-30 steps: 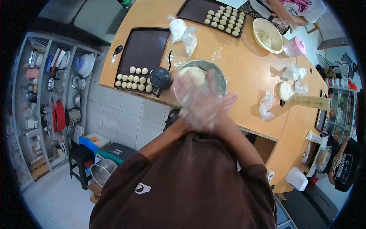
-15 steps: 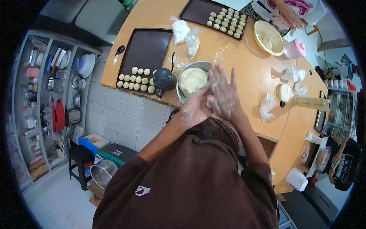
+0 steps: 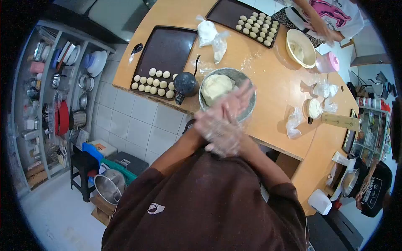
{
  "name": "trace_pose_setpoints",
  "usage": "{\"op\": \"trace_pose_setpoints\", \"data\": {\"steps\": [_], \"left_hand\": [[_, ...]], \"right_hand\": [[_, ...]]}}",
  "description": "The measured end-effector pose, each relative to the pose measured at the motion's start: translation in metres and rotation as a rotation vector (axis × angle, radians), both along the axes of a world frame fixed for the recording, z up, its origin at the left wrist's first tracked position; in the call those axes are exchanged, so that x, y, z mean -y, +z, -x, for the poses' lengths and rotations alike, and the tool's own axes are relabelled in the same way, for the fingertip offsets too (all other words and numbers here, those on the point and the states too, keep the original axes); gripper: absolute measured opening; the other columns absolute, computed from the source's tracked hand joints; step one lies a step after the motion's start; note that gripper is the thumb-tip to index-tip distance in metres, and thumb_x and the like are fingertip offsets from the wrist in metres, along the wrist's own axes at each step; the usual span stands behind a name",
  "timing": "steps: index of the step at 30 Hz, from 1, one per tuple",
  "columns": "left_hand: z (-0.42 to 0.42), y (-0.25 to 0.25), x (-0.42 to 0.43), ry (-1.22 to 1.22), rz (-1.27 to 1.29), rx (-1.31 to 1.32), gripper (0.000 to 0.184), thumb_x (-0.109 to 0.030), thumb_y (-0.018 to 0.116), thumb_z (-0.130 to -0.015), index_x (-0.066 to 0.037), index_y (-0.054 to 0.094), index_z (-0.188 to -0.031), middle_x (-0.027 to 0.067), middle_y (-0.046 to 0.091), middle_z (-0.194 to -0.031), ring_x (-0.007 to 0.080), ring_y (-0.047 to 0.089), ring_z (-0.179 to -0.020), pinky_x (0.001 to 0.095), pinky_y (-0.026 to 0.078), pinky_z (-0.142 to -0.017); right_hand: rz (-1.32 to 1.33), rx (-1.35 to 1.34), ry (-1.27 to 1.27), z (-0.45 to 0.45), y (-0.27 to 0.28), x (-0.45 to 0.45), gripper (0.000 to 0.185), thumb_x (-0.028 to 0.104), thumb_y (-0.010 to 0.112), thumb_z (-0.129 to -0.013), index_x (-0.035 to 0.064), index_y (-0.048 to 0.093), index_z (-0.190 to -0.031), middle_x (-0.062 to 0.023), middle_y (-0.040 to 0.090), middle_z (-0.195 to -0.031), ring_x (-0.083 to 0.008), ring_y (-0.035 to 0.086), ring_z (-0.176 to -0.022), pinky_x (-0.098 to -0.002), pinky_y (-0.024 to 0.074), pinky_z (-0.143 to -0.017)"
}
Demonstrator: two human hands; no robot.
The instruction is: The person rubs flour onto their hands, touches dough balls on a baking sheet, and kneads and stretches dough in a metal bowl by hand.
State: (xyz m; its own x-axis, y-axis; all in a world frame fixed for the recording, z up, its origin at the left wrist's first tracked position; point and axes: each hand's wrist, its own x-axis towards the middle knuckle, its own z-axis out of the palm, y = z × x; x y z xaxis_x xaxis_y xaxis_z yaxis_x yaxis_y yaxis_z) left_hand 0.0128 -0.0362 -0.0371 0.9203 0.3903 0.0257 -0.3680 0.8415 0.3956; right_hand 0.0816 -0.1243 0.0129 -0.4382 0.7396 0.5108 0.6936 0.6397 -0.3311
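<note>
My left hand stretches out over the near side of a metal bowl, its fingers extended and nothing in it. Across its palm and wrist lies my right hand, coated in white flour and slightly blurred, apparently flat against it. Part of the left hand is hidden underneath. A large pale lump of dough sits in the bowl, just beyond my hands. Left of the bowl stands a dark round pot with a thin curved spout, beside a dark tray bearing rows of small dough balls.
A second tray of dough balls lies at the far side, near plastic bags of white powder. Another person stands by a cream bowl of dough. A rolling pin-like cylinder lies at right. Shelves line the left.
My hands have drawn back toward my body, uncovering more of the bowl. The right hand has slid down across the left palm toward its wrist. The view has shifted slightly.
</note>
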Motion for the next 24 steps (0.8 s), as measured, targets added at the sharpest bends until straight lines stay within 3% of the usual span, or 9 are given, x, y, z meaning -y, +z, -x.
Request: {"op": "trace_pose_setpoints", "data": {"steps": [3, 7, 9, 10, 14, 18, 21, 22, 24], "left_hand": [[-0.012, -0.043, 0.032, -0.102, 0.442, 0.175, 0.068, -0.045, 0.029, -0.102, -0.008, 0.01, -0.156, 0.0147, 0.009, -0.162, 0.0262, 0.007, -0.15, 0.0393, 0.008, -0.121], [0.023, 0.071, 0.012, 0.012, 0.23, -0.3, 0.07, -0.047, 0.031, -0.101, -0.01, 0.009, -0.156, 0.0137, 0.009, -0.162, 0.0261, 0.008, -0.149, 0.04, 0.01, -0.121], [0.024, 0.064, -0.007, 0.049, 0.18, -0.057, 0.069, -0.047, 0.032, -0.101, -0.01, 0.011, -0.156, 0.013, 0.01, -0.162, 0.0262, 0.009, -0.149, 0.0413, 0.013, -0.121], [0.016, 0.043, -0.011, 0.035, 0.081, -0.043, 0.071, -0.05, 0.034, -0.1, -0.011, 0.013, -0.155, 0.0113, 0.009, -0.162, 0.0261, 0.009, -0.149, 0.0437, 0.017, -0.12], [-0.019, -0.035, 0.024, 0.143, 0.002, 0.099, 0.078, -0.061, 0.032, -0.097, -0.01, 0.017, -0.154, 0.0098, 0.012, -0.162, 0.0262, 0.008, -0.149, 0.0453, 0.019, -0.119], [0.033, 0.043, 0.004, -0.111, 0.484, -0.166, 0.099, -0.082, 0.031, -0.084, -0.012, 0.021, -0.154, 0.0106, 0.014, -0.16, 0.0277, 0.008, -0.149, 0.0459, 0.022, -0.118], [0.023, 0.055, -0.014, 0.024, 0.574, 0.092, 0.095, -0.082, 0.026, -0.085, -0.017, 0.022, -0.154, 0.0127, 0.012, -0.16, 0.0266, 0.008, -0.148, 0.0463, 0.02, -0.118], [0.014, 0.047, -0.003, 0.105, 0.322, -0.151, 0.086, -0.077, 0.024, -0.09, -0.02, 0.023, -0.154, 0.0161, 0.01, -0.16, 0.0271, 0.008, -0.148, 0.0457, 0.012, -0.119], [-0.017, 0.04, 0.023, 0.461, 0.829, -0.232, 0.083, -0.074, 0.023, -0.092, -0.019, 0.023, -0.154, 0.0162, 0.011, -0.16, 0.0285, 0.009, -0.148, 0.0452, 0.008, -0.119]], "right_hand": [[0.08, 0.444, -0.302, -0.006, -0.01, -0.016, 0.063, 0.039, 0.045, -0.096, 0.0054, 0.035, -0.148, -0.0101, 0.036, -0.154, -0.0241, 0.022, -0.147, -0.0579, 0.002, -0.119], [0.118, -0.033, -0.393, -0.047, 0.021, -0.038, 0.067, 0.041, 0.047, -0.092, 0.0079, 0.035, -0.149, -0.0114, 0.033, -0.156, -0.023, 0.017, -0.149, -0.0573, 0.0001, -0.119], [0.857, 0.517, -0.202, -0.02, 0.043, -0.024, 0.065, 0.044, 0.043, -0.096, 0.0077, 0.035, -0.149, -0.0117, 0.027, -0.158, -0.0238, 0.015, -0.15, -0.0576, -0.0036, -0.118], [0.094, -0.017, -0.034, -0.013, -0.032, 0.005, 0.06, 0.041, 0.042, -0.1, 0.0063, 0.036, -0.149, -0.0118, 0.033, -0.156, -0.0299, 0.024, -0.146, -0.0558, 0.0035, -0.12], [0.036, 0.117, -0.058, 0.013, 0.033, -0.017, 0.056, 0.034, 0.044, -0.099, 0.0089, 0.037, -0.148, -0.0076, 0.038, -0.153, -0.0274, 0.028, -0.145, -0.055, 0.0069, -0.12], [0.158, 0.105, -0.332, -0.048, 0.008, -0.027, 0.055, 0.029, 0.046, -0.096, 0.0041, 0.039, -0.146, -0.0167, 0.037, -0.152, -0.0319, 0.03, -0.144, -0.0571, 0.0069, -0.119], [0.041, 0.014, -0.021, -0.011, -0.02, 0.001, 0.057, 0.034, 0.048, -0.096, 0.0031, 0.043, -0.143, -0.0176, 0.038, -0.151, -0.033, 0.031, -0.143, -0.0607, 0.0077, -0.118], [0.057, 0.025, 0.01, 0.004, -0.004, -0.003, 0.056, 0.034, 0.048, -0.096, 0.0032, 0.044, -0.142, -0.0174, 0.039, -0.151, -0.0329, 0.031, -0.143, -0.062, 0.0084, -0.117], [0.084, 0.054, 0.078, 0.021, 0.039, -0.015, 0.053, 0.034, 0.048, -0.097, 0.0032, 0.046, -0.141, -0.0169, 0.04, -0.15, -0.0327, 0.032, -0.143, -0.0645, 0.0098, -0.116]]}}
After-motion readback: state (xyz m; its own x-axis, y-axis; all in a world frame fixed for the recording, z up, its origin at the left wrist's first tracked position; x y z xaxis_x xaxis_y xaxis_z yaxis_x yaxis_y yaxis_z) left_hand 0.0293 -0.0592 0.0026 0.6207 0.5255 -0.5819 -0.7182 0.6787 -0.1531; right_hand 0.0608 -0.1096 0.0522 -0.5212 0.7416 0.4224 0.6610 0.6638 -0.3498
